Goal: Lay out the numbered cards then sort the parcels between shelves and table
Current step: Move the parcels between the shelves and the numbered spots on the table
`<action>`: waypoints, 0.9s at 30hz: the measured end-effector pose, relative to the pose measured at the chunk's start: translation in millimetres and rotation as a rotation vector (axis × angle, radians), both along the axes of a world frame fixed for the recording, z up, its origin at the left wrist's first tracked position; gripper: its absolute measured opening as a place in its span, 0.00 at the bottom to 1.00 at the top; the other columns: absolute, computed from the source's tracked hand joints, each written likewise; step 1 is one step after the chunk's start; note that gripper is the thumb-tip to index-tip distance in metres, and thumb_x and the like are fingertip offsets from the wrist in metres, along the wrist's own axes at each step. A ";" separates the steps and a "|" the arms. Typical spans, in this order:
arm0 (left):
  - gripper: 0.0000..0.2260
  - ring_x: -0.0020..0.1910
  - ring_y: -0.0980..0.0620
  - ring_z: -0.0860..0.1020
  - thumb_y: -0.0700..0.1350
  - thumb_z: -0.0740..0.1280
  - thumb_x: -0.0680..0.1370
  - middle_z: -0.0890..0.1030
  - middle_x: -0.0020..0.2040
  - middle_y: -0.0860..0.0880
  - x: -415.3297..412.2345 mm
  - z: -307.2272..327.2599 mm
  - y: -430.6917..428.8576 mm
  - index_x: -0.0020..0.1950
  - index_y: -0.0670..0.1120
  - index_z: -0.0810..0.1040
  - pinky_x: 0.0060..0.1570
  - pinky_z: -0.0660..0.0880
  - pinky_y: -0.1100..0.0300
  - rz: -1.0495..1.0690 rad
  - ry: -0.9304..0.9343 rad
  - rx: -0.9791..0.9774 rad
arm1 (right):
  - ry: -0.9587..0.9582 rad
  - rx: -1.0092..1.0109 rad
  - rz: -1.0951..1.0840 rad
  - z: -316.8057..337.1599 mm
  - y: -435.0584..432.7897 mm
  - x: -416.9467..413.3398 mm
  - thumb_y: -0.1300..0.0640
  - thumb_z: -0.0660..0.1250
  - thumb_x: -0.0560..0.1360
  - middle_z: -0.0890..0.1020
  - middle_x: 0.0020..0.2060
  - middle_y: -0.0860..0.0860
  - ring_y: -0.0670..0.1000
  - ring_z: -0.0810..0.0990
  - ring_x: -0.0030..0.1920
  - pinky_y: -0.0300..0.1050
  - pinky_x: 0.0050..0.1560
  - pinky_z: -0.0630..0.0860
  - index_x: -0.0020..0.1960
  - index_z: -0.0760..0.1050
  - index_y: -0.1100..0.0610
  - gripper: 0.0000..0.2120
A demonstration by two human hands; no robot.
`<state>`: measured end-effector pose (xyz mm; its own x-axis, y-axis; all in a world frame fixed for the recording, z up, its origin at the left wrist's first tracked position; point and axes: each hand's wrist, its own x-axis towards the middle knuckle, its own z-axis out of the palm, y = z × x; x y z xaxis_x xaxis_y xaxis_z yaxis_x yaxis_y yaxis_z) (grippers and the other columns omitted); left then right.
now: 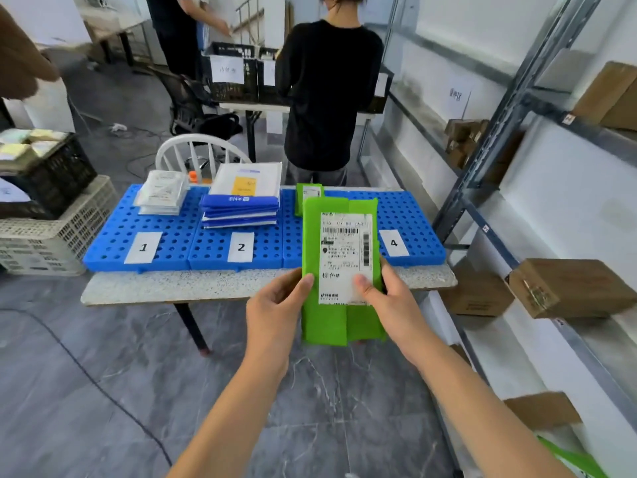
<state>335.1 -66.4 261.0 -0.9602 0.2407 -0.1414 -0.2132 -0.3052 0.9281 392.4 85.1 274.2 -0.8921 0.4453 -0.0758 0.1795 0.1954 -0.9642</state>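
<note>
Both hands grip the green parcel [324, 326]. The left hand [275, 305] has its thumb on the left edge, and the right hand [393, 301] has its thumb on the label, fingers curled behind. The parcel hangs label-up just short of the table [206, 284] edge, covering the spot between card 2 [241, 247] and card 4 [393, 243]. A second green parcel [303, 198] lies beyond it at twelve o'clock. I'd read the label first, then carry the parcel flat over the near edge and set it square behind its card, not on it. At three o'clock the shelves [482, 201] and a box [565, 288] stand close. Elbow room looks better toward nine o'clock.
</note>
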 end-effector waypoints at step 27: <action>0.14 0.50 0.55 0.83 0.46 0.73 0.74 0.86 0.49 0.52 -67.5 35.8 217.5 0.59 0.45 0.82 0.56 0.79 0.57 0.056 0.127 -0.212 | 0.146 -0.091 0.051 20.1 224.2 -69.8 0.48 0.65 0.78 0.80 0.56 0.38 0.40 0.79 0.56 0.43 0.58 0.75 0.69 0.69 0.46 0.20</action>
<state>267.6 151.1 296.8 -0.9846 0.1639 -0.0606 -0.0791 -0.1088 0.9909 322.6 309.3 294.3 -0.9179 0.3965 0.0182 0.0285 0.1116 -0.9933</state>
